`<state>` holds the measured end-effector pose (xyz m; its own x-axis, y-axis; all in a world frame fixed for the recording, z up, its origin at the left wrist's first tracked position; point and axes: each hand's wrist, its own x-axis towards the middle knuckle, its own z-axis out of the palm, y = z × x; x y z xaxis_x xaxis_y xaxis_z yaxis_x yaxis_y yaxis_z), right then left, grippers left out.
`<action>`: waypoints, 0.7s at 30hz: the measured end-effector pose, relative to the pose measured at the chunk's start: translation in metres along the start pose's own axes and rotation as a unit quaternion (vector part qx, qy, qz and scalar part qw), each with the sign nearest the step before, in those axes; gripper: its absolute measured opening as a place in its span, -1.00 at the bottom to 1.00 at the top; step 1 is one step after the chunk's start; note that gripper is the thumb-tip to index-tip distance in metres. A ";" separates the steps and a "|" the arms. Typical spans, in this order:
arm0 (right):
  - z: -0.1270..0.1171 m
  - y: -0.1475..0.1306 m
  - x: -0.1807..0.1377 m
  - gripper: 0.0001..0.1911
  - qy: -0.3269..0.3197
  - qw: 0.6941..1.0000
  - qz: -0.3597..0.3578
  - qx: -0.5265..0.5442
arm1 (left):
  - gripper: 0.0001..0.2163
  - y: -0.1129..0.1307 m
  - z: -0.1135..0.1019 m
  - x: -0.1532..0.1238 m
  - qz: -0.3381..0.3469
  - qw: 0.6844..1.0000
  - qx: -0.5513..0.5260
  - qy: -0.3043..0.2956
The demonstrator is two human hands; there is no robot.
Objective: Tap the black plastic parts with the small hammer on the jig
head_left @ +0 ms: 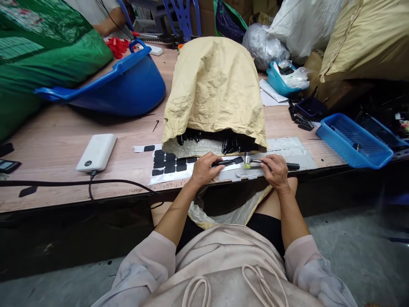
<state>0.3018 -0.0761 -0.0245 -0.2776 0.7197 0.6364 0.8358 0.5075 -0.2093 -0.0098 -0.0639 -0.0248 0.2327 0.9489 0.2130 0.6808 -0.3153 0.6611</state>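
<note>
My right hand (275, 170) is closed round the shaft of a small hammer (247, 160), its metal head tipped with yellow-green, its black grip end sticking out to the right. My left hand (205, 169) pinches a slim black piece (227, 162) near the table's front edge. At the right end of that piece, by the hammer head, is a flat black pad (238, 160). To the left of my left hand lies a white sheet (174, 175) with rows of black rounded-square pads (170, 163). Just behind both hands, a tan sack (217, 85) opens toward me, with black pieces (230, 144) inside.
A blue basin (128, 85) tilts at the back left beside a green sack (47, 64). A white power bank (96, 152) with a cable lies left. On the right stands a blue basket (354, 140). Another sack (230, 216) hangs open at my lap. A person's arm (111, 23) shows behind.
</note>
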 end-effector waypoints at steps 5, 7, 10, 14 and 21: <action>-0.009 -0.029 0.009 -0.78 0.019 0.999 0.014 0.044 | -0.83 0.005 0.000 0.006 -0.060 0.998 -0.014 -0.022; -0.009 -0.044 0.013 -0.77 0.012 0.997 0.027 0.065 | -0.81 0.008 0.001 0.008 -0.090 0.995 -0.013 -0.029; -0.005 -0.061 0.013 -0.77 -0.006 0.996 0.044 0.071 | -0.80 0.013 0.003 0.009 -0.101 0.994 -0.009 -0.027; 0.002 -0.071 0.012 -0.76 -0.032 0.994 0.069 0.074 | -0.79 0.014 0.005 0.007 -0.095 0.995 -0.003 -0.008; 0.002 -0.080 0.015 -0.75 -0.015 0.991 0.079 0.107 | -0.80 0.010 0.006 0.006 -0.079 0.997 -0.011 -0.002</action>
<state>0.2302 -0.1050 0.0000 -0.1677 0.8101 0.5618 0.7508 0.4743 -0.4597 0.0026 -0.0615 -0.0216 0.1272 0.9867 0.1014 0.6935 -0.1616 0.7021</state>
